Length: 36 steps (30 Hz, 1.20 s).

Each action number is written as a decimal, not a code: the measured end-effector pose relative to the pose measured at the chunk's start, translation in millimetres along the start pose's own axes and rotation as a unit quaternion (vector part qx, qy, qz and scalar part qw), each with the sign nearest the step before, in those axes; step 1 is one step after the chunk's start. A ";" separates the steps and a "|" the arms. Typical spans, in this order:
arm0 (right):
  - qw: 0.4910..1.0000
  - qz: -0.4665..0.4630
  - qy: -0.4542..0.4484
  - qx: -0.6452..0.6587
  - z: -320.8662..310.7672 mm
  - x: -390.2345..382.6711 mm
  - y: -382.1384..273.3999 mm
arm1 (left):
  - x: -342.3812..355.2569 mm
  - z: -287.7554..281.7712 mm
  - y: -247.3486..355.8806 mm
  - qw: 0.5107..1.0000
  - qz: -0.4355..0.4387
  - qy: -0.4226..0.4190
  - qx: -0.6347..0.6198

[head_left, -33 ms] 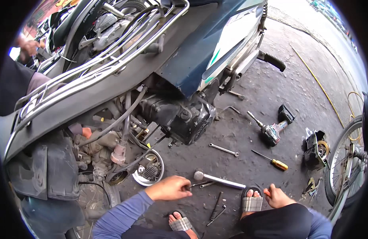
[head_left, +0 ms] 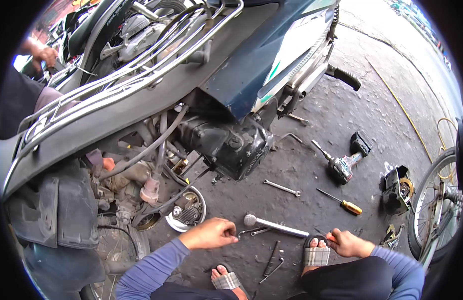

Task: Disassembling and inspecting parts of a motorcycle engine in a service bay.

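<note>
Tool (head_left: pixel 284 227), chrome-handled | on ground (head_left: pixel 231 200) | between left fingers (head_left: pixel 226 229) and right fingers (head_left: pixel 338 239)

Left arm (head_left: pixel 154 267) in from lower edge, left of centre, forearm angled up and right. Left wrist (head_left: pixel 183 242) roughly straight. Left hand (head_left: pixel 207 234) back up, fingers (head_left: pixel 225 227) bent, tips drawn in near thumb; grip unclear. Right arm (head_left: pixel 401 267) in from lower right, elbow bent, forearm running up-left just beside right knee (head_left: pixel 359 277). Right hand (head_left: pixel 350 244) points left, back up, fingers curled; grip too small to read. Hands well apart, similar height. Right foot (head_left: pixel 319 243) forward of left foot (head_left: pixel 221 272).
</note>
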State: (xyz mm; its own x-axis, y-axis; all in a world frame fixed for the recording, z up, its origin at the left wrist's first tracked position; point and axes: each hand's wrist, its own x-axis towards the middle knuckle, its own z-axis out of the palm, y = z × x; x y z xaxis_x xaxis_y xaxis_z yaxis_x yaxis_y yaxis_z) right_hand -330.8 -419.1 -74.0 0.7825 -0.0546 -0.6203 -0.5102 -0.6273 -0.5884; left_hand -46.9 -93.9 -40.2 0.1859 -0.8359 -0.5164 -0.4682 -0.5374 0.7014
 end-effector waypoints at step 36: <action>0.955 -0.263 0.001 0.137 -16.0 162.1 -298.4 | -166.8 2.8 -130.1 0.725 -0.030 0.629 -0.279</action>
State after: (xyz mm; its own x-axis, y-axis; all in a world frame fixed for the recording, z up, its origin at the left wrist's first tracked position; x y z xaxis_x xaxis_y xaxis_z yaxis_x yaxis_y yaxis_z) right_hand -46.0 -253.2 9.3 0.9567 0.2114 -0.2003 -0.1198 -0.3412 -0.9323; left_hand -19.4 115.8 -46.7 0.9967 -0.0592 0.0558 -0.0687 -0.2447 0.9672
